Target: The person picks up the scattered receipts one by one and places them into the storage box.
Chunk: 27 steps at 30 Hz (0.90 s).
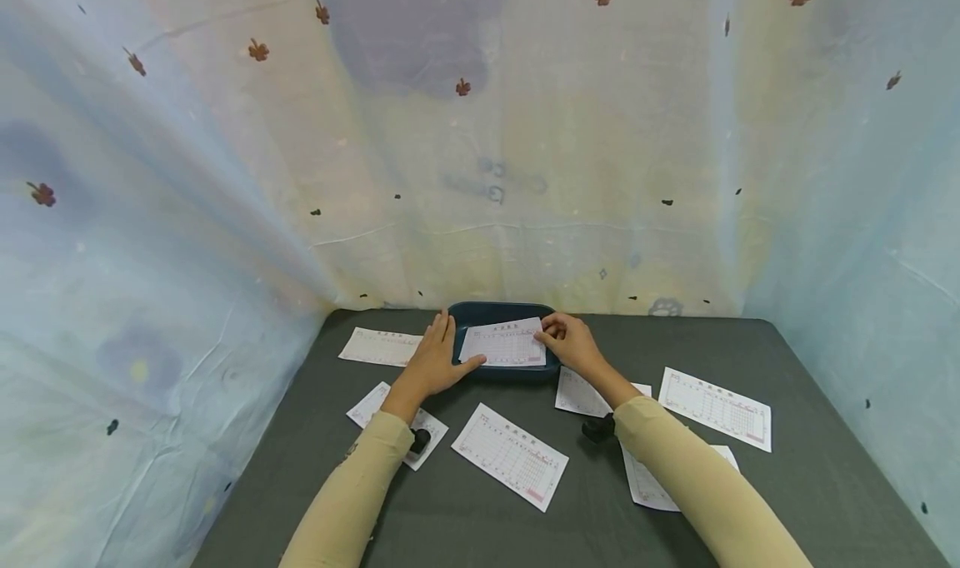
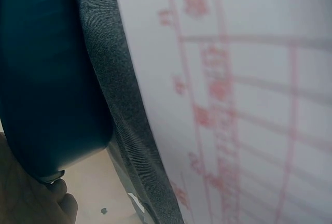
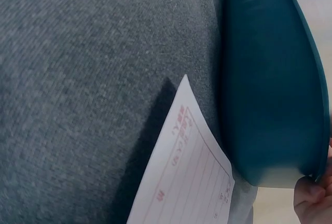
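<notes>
A dark teal tray (image 1: 501,311) sits at the back of the grey table, with a white slip printed with a pink grid (image 1: 504,346) lying across it. My left hand (image 1: 442,353) rests flat against the tray's left side, fingers straight. My right hand (image 1: 553,331) pinches the slip's upper right corner with curled fingers. The left wrist view shows the tray's wall (image 2: 46,79), the grey cloth (image 2: 119,110) and another slip (image 2: 249,105) up close. In the right wrist view the tray (image 3: 270,79) stands beside a slip (image 3: 187,177), and a fingertip (image 3: 311,198) touches the rim.
Several more slips lie on the grey cloth: one left of the tray (image 1: 378,346), one under my left forearm (image 1: 375,406), one in the middle (image 1: 510,455), others at right (image 1: 716,407). Pale patterned fabric walls (image 1: 225,218) close in the table on three sides.
</notes>
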{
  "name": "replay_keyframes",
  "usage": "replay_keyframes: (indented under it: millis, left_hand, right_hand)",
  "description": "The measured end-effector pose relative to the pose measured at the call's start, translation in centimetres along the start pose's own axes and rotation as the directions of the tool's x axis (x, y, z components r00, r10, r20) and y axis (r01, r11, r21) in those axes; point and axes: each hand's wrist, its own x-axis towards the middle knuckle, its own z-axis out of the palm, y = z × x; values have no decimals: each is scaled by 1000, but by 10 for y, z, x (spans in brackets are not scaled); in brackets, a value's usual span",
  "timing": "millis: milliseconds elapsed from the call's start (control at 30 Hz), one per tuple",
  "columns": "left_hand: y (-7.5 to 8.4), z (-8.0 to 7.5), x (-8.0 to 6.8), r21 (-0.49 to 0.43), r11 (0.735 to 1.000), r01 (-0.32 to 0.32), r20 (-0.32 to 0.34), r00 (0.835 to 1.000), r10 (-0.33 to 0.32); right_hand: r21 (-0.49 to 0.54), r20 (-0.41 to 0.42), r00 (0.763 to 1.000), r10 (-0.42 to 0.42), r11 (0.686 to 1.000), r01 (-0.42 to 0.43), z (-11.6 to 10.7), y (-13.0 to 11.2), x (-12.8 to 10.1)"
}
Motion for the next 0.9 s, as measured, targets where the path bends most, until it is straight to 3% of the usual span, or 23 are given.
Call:
replay_keyframes:
  millis: [500,900]
  left_hand:
    - [2,-1,0,-13,1000,10,9,1000,-10]
    - [-2,3,2,-25,1000,-2,3,1000,2]
  right_hand:
    - [60,8,1000,-28,998,27,-6,1,-2]
    - [203,36,996,-87,976,78,-16,7,-11]
